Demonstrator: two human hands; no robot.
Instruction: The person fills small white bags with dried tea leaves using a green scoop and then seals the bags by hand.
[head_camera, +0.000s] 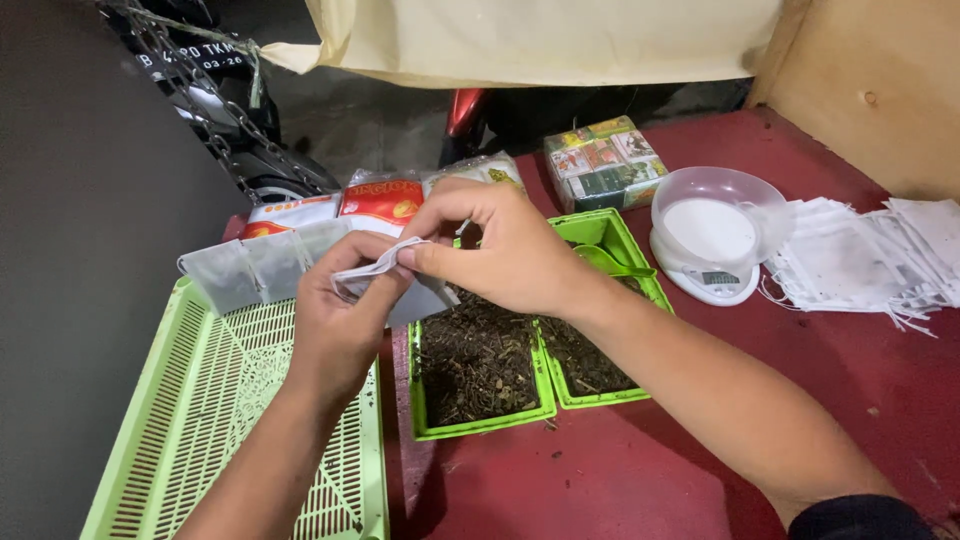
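Head view, looking down on a dark red table (640, 470): both hands meet over its middle, closed on a small white filter bag (372, 268). Left hand (340, 325) cradles the bag from below with fingers curled around it, while the right hand (500, 250) pinches the bag's upper edge between thumb and forefinger. Just under the hands sit two green trays of dry dark tea leaves (478, 365), side by side and touching, with a green scoop (605, 260) lying in the farther one. To the left lies a light green slotted tray (200, 420), and a row of filled white bags (255, 270) leans at its far rim. Behind these lie red and white packets (375, 200) and a wrapped block of small colourful boxes (605, 160). To the right stands a white kitchen scale with a clear bowl (715, 230), and beside it a loose pile of empty white bags (870, 260).
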